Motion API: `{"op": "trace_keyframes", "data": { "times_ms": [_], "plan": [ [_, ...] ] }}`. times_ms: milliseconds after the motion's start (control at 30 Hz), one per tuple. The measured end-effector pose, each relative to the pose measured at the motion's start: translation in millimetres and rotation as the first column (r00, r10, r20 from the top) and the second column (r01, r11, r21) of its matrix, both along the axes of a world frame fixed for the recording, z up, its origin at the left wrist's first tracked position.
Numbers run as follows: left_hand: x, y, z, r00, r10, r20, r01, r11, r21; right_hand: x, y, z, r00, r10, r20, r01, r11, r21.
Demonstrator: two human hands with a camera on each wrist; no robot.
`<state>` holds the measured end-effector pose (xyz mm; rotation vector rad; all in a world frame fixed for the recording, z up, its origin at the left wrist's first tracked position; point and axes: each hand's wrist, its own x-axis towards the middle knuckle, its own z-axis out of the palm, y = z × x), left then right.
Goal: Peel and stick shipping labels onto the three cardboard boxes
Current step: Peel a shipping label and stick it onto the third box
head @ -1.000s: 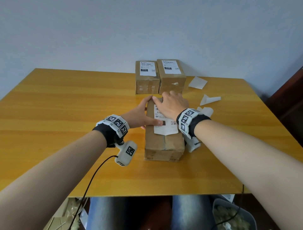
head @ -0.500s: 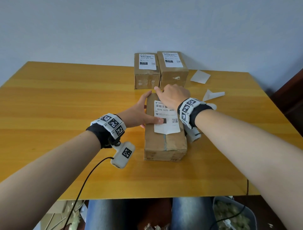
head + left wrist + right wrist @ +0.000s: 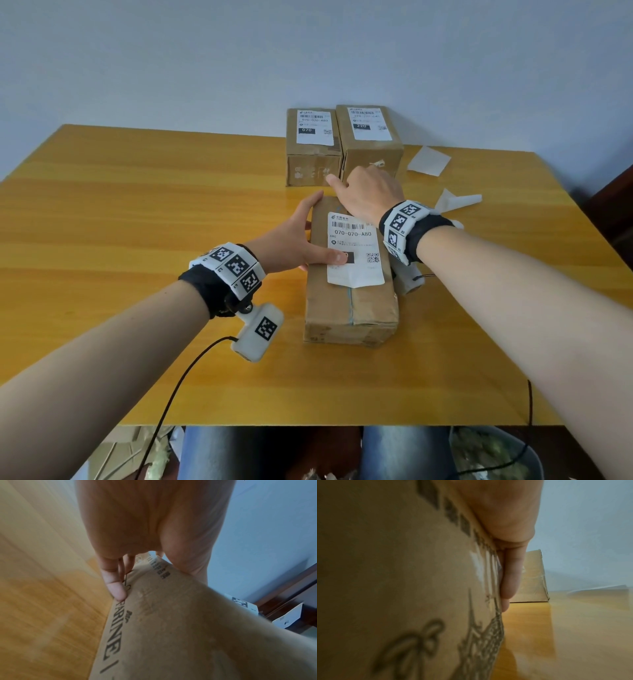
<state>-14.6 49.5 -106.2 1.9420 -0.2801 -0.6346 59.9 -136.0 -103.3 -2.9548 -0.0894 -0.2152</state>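
The near cardboard box lies lengthwise at mid-table with a white shipping label on its top. My left hand holds its left side, thumb pressed on the label's left edge and fingers against the side wall. My right hand sits over the box's far end, its fingers curled down the right side. Two more boxes stand at the back, the left one and the right one, each with a label on top.
Two white backing sheets lie on the yellow wooden table to the right, one flat and one curled. The back boxes stand just beyond my right hand's fingertips. A wall runs behind the table. A bin sits below the front edge.
My right hand slid off the label toward the far end of the near box, uncovering the print. The left hand kept its hold and its thumb stayed on the label.
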Motion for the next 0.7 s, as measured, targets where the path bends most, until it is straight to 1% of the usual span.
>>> {"op": "trace_keyframes", "data": {
  "times_ms": [167, 300, 367, 467, 567, 600, 633, 700],
  "plan": [
    [-1, 0, 2, 1.000, -0.010, 0.000, 0.010, 1.000, -0.001, 9, -5, -2, 0.998, 0.060, -0.005, -0.059, 0.992, 0.110],
    [-3, 1, 2, 1.000, -0.002, -0.008, 0.002, 1.000, -0.009, 13, -11, -5, 0.993, 0.114, 0.000, -0.113, 0.981, 0.158],
    [-4, 1, 4, 1.000, 0.005, -0.014, -0.006, 1.000, -0.022, 12, -12, -5, 0.994, 0.108, -0.020, -0.103, 0.980, 0.171],
    [-6, 4, 5, 0.999, 0.012, -0.052, -0.015, 0.998, -0.053, 5, -13, 1, 0.986, 0.117, -0.119, -0.102, 0.987, 0.126],
    [-9, 10, 8, 0.998, -0.005, -0.066, 0.002, 0.999, -0.048, -9, -13, 10, 0.947, 0.203, -0.249, -0.192, 0.979, 0.068],
    [-10, 12, 9, 0.997, -0.007, -0.072, 0.004, 0.999, -0.044, -14, -14, 14, 0.930, 0.228, -0.289, -0.217, 0.974, 0.071],
    [-11, 14, 9, 0.997, -0.002, -0.082, -0.001, 0.999, -0.039, -18, -16, 15, 0.907, 0.268, -0.324, -0.246, 0.963, 0.108],
    [-12, 18, 12, 0.993, 0.024, -0.115, -0.028, 0.999, -0.036, -27, -19, 19, 0.846, 0.378, -0.375, -0.311, 0.922, 0.230]
  ]
}}
